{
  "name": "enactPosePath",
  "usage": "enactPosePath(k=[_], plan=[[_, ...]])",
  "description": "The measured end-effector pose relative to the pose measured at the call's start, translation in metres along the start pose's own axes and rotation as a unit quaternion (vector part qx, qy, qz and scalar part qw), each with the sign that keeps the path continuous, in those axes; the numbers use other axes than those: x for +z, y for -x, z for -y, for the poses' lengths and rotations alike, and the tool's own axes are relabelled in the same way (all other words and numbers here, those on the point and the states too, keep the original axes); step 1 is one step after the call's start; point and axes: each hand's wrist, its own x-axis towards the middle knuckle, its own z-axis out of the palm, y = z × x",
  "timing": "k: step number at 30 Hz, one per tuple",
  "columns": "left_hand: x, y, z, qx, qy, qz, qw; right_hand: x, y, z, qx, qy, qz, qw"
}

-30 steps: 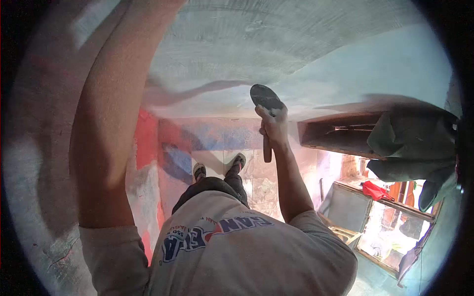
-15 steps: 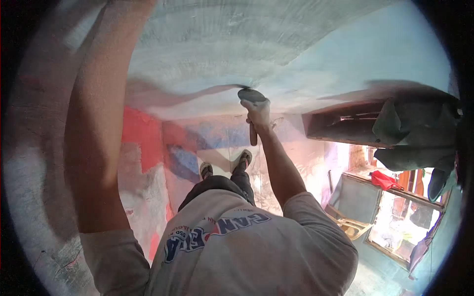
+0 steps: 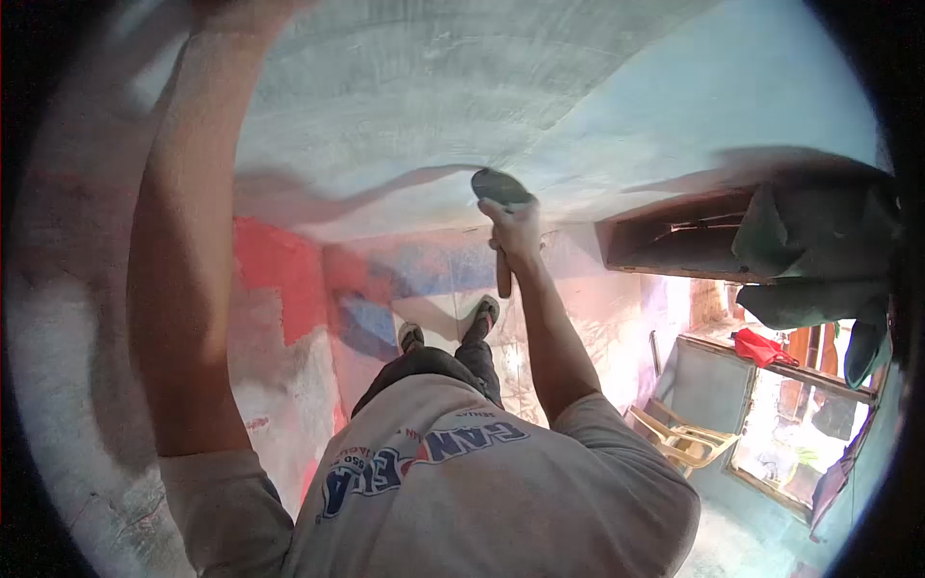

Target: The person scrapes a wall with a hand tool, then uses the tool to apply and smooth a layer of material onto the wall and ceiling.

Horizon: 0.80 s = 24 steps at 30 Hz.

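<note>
My right hand (image 3: 515,229) is closed round a tool with a dark, rounded flat head (image 3: 501,186) and a brown handle (image 3: 504,276) that sticks out below the fist. The tool's head is at the grey-and-pale-blue plastered surface (image 3: 414,106); whether it touches is hard to tell. My left arm (image 3: 188,250) reaches up along the left side, and its hand lies beyond the top edge of the view.
Below are my sandalled feet (image 3: 487,310) by a wall with red (image 3: 284,275) and blue patches. At the right are a dark recess with draped green cloth (image 3: 819,241), a pale chair (image 3: 684,441), a bright window (image 3: 795,433) and a red cloth (image 3: 761,349).
My right hand and the tool have shifted slightly right and down in the view, and more of the tool's flat head shows. The background has also shifted a little to the right and down.
</note>
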Motion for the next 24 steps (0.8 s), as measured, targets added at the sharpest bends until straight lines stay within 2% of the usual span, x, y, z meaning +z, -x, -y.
enactPosePath(k=[2,5,6,9,11,13,15,17,18,22,24], plan=[[-0.011,0.001,-0.011,-0.026,0.02,0.048,0.998,0.003,-0.02,-0.017,0.061,0.016,0.017,0.998],[-0.004,-0.001,-0.006,-0.036,0.049,0.035,0.998,0.01,-0.018,-0.033,-0.014,0.014,-0.029,0.999],[0.001,0.001,-0.006,-0.035,0.077,0.017,0.996,0.007,0.0,-0.013,-0.013,-0.006,0.006,1.0],[0.017,0.003,0.002,0.0,0.019,-0.028,0.999,0.012,0.022,0.019,-0.058,-0.049,-0.048,0.996],[0.008,0.005,-0.003,-0.003,0.008,0.013,1.0,0.006,-0.012,-0.029,-0.078,0.023,-0.009,0.997],[-0.011,0.001,-0.006,-0.03,0.045,0.076,0.996,0.013,-0.024,-0.045,0.034,0.016,-0.034,0.999],[-0.013,-0.001,-0.004,-0.043,0.058,0.079,0.994,0.013,-0.019,-0.047,-0.021,-0.02,-0.047,0.998],[-0.008,0.003,-0.007,-0.05,0.069,0.064,0.994,0.009,0.019,0.003,-0.067,-0.044,-0.025,0.997],[-0.004,0.002,-0.008,-0.054,0.074,0.051,0.994,0.009,0.025,0.018,-0.049,-0.056,0.009,0.997],[-0.003,0.005,-0.01,-0.042,0.064,0.051,0.996,0.014,-0.005,-0.023,0.023,0.001,-0.011,1.0],[-0.012,0.004,-0.008,-0.028,0.044,0.072,0.996,0.007,0.002,-0.024,0.011,-0.007,-0.019,1.0]])
